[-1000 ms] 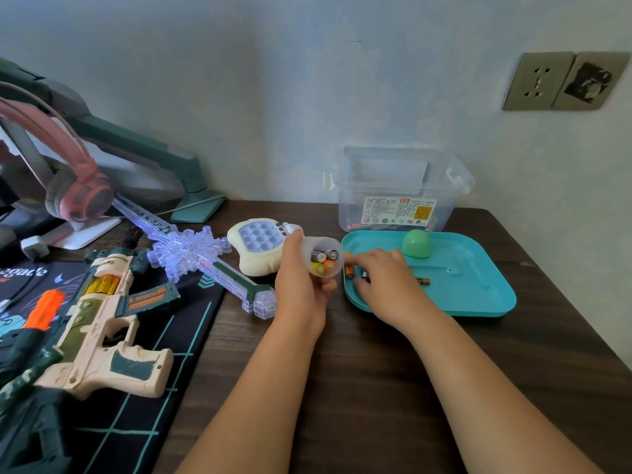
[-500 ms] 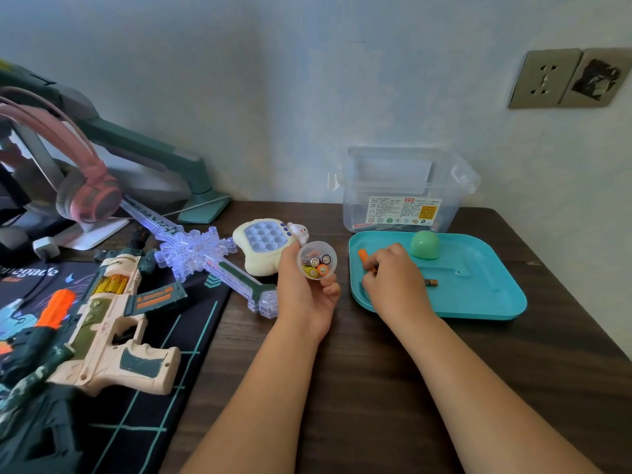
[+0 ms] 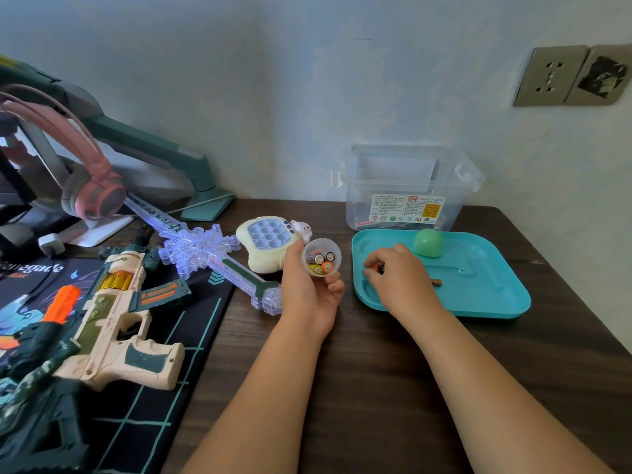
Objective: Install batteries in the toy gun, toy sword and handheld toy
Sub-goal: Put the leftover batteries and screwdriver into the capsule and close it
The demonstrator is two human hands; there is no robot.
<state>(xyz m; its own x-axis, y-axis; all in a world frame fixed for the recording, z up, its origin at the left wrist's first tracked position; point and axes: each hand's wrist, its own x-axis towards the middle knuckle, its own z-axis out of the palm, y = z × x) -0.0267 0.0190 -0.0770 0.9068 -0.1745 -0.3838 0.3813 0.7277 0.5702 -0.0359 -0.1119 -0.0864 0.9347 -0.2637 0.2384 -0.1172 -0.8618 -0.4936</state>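
Observation:
My left hand (image 3: 309, 292) holds a small clear cup (image 3: 321, 256) with several batteries inside, its mouth turned toward me. Over the left part of the teal tray (image 3: 478, 299), my right hand (image 3: 398, 278) pinches an orange battery (image 3: 374, 268) with curled fingers. Another battery (image 3: 436, 282) lies on the tray to the right of that hand. The cream handheld toy (image 3: 270, 246) sits just left of the cup. The clear toy sword (image 3: 205, 251) lies diagonally beside it. The cream and green toy gun (image 3: 113, 309) lies on the dark mat at the left.
A green half-ball (image 3: 428, 243) rests on the tray's far side. A clear plastic box (image 3: 407, 188) stands against the wall behind the tray. Pink headphones (image 3: 92, 193) and a monitor arm (image 3: 154, 148) fill the far left. A dark desk mat (image 3: 164, 388) covers the table's left part.
My right hand has stayed over the tray's left part, curling round the orange battery. The left hand with the cup has barely moved. The view shifted slightly.

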